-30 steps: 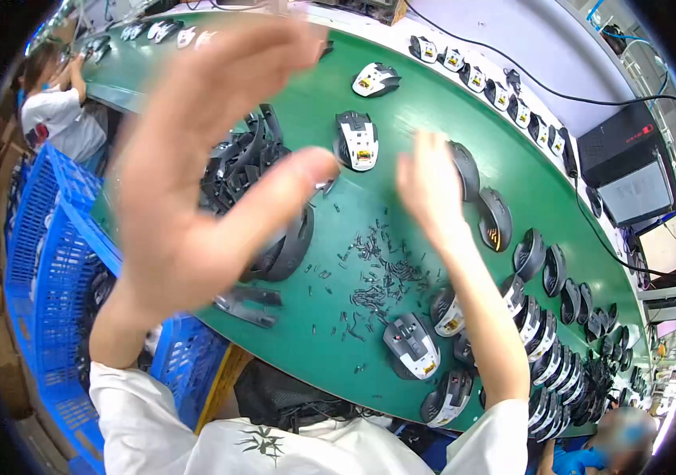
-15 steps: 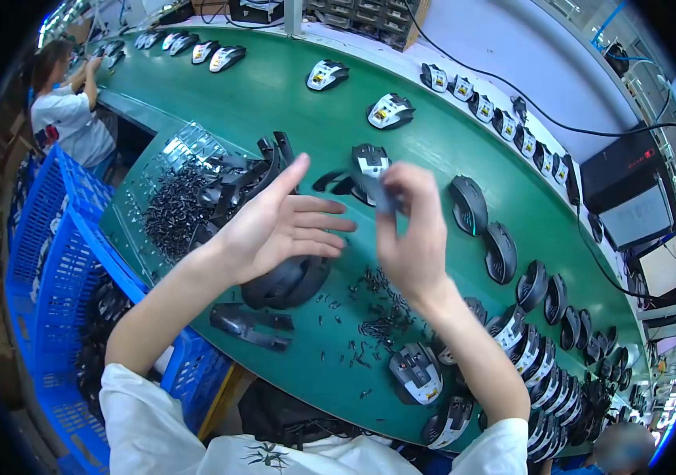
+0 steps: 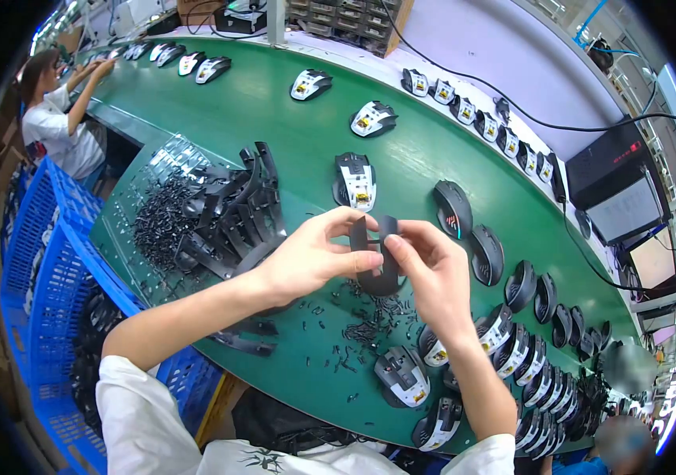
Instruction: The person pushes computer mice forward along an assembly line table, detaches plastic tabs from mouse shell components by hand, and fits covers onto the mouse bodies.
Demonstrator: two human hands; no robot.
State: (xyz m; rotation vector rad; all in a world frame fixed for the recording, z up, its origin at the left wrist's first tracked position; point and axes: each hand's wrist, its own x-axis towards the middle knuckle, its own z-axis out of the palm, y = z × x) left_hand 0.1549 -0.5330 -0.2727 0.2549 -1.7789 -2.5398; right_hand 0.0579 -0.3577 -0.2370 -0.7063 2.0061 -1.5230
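Between both hands I hold a dark U-shaped plastic mouse cover (image 3: 377, 283), its two prongs pointing away from me. My left hand (image 3: 318, 252) pinches the left prong between thumb and fingers. On the other prong, my right hand (image 3: 437, 273) is closed, with the thumb on the near face. Just beyond the cover lies a partly assembled mouse (image 3: 355, 184) with a white inner body and a yellow label. Small black parts (image 3: 377, 318) are scattered on the green table below my hands. Part of a dark shell is hidden behind my left forearm.
Curved black shell pieces (image 3: 247, 210) and a heap of small black parts (image 3: 165, 218) lie left. Blue crates (image 3: 53, 293) stand by the table (image 3: 275, 127). Several mice (image 3: 532, 368) line the right side. A co-worker (image 3: 61, 119) sits far left; a monitor (image 3: 631, 218) stands right.
My left hand, spread and holding nothing before, now grips the cover together with my right hand. Both hands have come together in front of the partly assembled mouse.
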